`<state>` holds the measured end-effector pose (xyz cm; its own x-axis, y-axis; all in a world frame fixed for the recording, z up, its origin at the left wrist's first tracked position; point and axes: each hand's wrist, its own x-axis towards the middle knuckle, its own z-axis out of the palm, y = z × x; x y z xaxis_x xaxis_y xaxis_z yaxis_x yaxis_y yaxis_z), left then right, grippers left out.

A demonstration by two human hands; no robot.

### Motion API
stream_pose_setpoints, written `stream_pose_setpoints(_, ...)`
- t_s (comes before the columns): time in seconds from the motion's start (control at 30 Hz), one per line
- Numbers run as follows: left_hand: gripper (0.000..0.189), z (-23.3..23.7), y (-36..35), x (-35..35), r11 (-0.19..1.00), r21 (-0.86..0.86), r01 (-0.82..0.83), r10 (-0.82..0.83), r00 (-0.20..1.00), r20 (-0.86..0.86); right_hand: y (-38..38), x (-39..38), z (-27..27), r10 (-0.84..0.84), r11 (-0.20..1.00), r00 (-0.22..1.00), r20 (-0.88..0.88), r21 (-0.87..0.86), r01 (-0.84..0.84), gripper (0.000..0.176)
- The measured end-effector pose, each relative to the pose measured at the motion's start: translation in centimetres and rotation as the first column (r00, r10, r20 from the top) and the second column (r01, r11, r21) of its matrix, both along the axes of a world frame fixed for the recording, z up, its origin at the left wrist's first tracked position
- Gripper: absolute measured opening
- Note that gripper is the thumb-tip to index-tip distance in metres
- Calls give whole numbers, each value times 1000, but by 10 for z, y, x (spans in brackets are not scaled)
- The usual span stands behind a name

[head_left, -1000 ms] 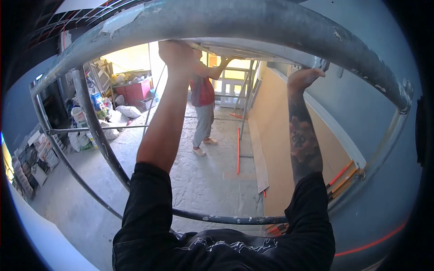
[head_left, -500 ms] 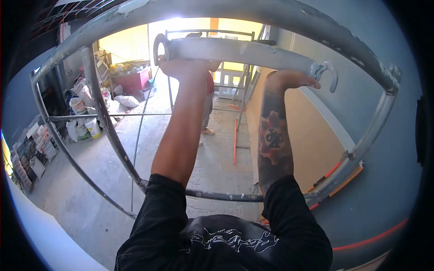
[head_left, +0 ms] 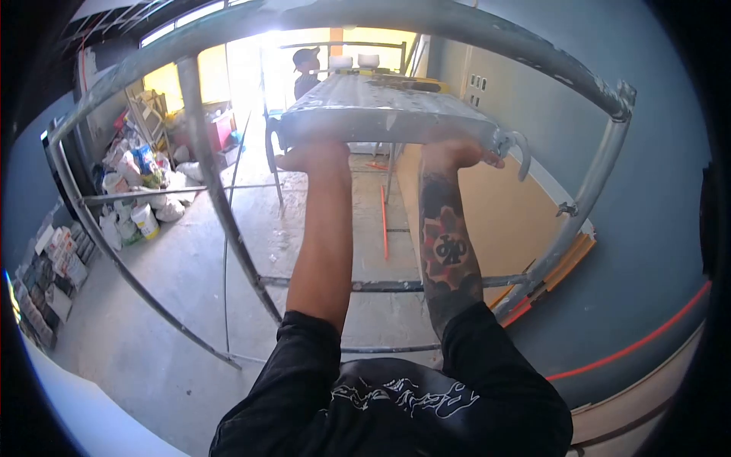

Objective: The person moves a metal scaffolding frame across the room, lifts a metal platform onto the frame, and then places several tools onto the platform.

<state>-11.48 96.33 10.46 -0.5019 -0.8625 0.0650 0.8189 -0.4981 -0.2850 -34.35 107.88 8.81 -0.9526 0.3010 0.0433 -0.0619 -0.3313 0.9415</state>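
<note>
A grey metal scaffold plank point(head_left: 388, 122) stretches away from me, its near end raised at arm's length inside the scaffold frame point(head_left: 205, 145). My left hand point(head_left: 316, 154) supports the underside of that end near its left corner. Toward the right corner, my right hand point(head_left: 457, 152) bears the plank from below, its fingertips showing beside the edge. Most fingers of both hands are hidden or blurred. A curved hook point(head_left: 521, 156) sticks out at the plank's right corner. Pale patches and dark marks cover the top face.
A thick top tube point(head_left: 365, 19) arches above the plank, and a crossbar point(head_left: 388, 286) runs below my forearms. Beyond the far end stands a person in a cap point(head_left: 306, 65). Sacks and buckets point(head_left: 145, 221) line the left side; brown board point(head_left: 518, 206) leans on the right wall.
The plank's top face has come into view, where before mostly its near end and edge showed. Both hands still support it from below. The person beyond is now visible at head height.
</note>
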Motion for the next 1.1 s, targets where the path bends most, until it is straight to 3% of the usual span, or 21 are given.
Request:
stream_pose_setpoints(0.1, 63, -33, 32, 19, 985, -173, 14, -42, 987, -154, 11, 12, -43, -105, 872, 990, 96, 487, 45, 75)
stream_pose_setpoints(0.17, 58, -43, 67, 13, 992, -71, -108, 114, 989, 95, 18, 9, -79, -146, 792, 988, 56, 604, 83, 80)
stream_pose_setpoints(0.2, 56, -41, 84, 28, 995, -33, -94, 97, 992, 87, 20, -10, -106, -167, 762, 986, 24, 637, 114, 83)
stream_pose_setpoints(0.27, 55, -49, 108, 51, 997, 19, -72, 70, 995, 74, 41, 122, -51, -184, 504, 960, 209, 859, -91, 84)
stream_pose_setpoints(0.3, 56, -56, 112, 56, 994, -88, -68, 77, 991, 108, 52, 193, -21, -197, 350, 938, 284, 915, -203, 84)
stream_pose_setpoints(0.37, 67, -63, 115, 67, 971, -236, -43, 76, 989, 130, 56, 226, -14, -184, 304, 959, 216, 940, -153, 86)
stream_pose_setpoints(0.4, 67, -68, 115, 69, 974, -223, -40, 73, 987, 141, 58, 236, -20, -171, 250, 972, 160, 962, -115, 87)
stream_pose_setpoints(0.5, 77, -83, 122, 73, 972, -233, -3, 114, 877, 467, 62, 229, -42, -268, 199, 930, 251, 959, -202, 90)
stream_pose_setpoints(0.57, 80, -86, 123, 79, 976, -217, -1, 111, 862, 495, 61, 234, -53, -302, 182, 912, 277, 956, -230, 92)
stream_pose_setpoints(0.63, 85, -87, 124, 86, 970, -243, 7, 122, 850, 512, 63, 247, -58, -266, 145, 947, 180, 979, -145, 95)
stream_pose_setpoints(0.77, 84, -98, 123, 88, 976, -208, 57, 72, 822, 565, 68, 251, -73, -289, 101, 949, 121, 990, -96, 97)
stream_pose_setpoints(0.87, 77, -104, 120, 84, 985, -148, 87, 21, 794, 607, 68, 241, -81, -291, 116, 936, 197, 979, -170, 96)
stream_pose_setpoints(0.97, 60, -116, 117, 80, 983, -177, 50, 43, 875, 483, 69, 236, -92, -297, 84, 924, 242, 970, -227, 91)
stream_pose_setpoints(1.1, 58, -130, 101, 63, 993, -89, 80, -18, 834, 552, 62, 220, -100, -339, 90, 888, 312, 950, -299, 87)
